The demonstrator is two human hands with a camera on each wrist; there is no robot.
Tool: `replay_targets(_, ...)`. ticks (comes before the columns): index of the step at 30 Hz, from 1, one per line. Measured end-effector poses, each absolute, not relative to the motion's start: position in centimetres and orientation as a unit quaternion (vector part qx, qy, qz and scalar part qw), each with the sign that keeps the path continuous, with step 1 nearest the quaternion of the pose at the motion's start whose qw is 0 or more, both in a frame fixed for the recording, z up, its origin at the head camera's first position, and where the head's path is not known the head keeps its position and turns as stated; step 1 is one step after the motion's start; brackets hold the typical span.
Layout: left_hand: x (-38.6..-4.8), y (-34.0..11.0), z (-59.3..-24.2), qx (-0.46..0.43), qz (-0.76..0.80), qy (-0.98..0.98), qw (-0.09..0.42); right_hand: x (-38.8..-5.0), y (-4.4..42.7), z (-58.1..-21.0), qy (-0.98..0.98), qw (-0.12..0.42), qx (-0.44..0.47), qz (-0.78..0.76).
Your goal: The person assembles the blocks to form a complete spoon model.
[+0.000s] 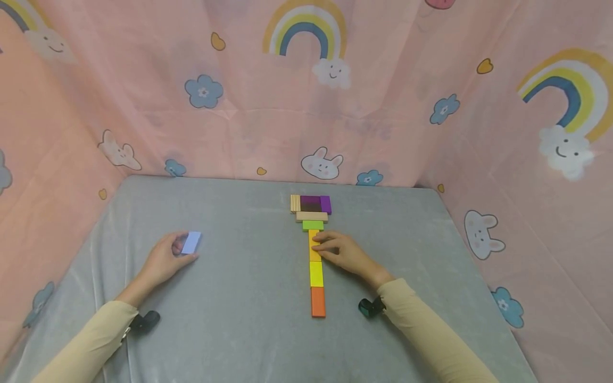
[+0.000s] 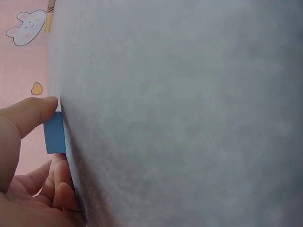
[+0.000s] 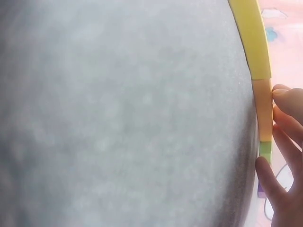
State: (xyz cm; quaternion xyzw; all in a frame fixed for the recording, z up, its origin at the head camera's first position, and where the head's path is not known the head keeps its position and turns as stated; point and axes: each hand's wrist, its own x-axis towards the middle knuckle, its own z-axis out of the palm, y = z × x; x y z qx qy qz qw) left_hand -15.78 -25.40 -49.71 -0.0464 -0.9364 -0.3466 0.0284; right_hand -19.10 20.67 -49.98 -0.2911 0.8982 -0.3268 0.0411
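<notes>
My left hand [image 1: 165, 258] pinches a light-blue block [image 1: 191, 242] between thumb and fingers on the left of the table. In the left wrist view this blue block [image 2: 54, 133] stands against the grey cloth, thumb on one end and fingers at the other. Fingertips of my right hand [image 1: 347, 256] rest on a yellow-orange block [image 1: 313, 257], partly covering it. That block lies in a straight column with a yellow block [image 1: 316, 274] and an orange block [image 1: 318, 302] on the near side. A green block [image 1: 311, 225] sits crosswise at its far end.
Beyond the green block lie a beige block [image 1: 308, 217], striped pale sticks [image 1: 295, 203], a dark purple piece [image 1: 310, 201] and a violet block [image 1: 326, 205]. Grey cloth [image 1: 249, 319] covers the table. Pink patterned curtains [image 1: 268, 133] hang round its back and sides.
</notes>
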Motion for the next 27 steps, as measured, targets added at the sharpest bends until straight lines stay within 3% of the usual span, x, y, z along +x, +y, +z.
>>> replay_targets(27,-15.9,-25.0,-48.6,-0.015,-0.363,-0.931,0.034,-19.2,20.8,-50.2,0.898,0.041,-0.293,-0.325)
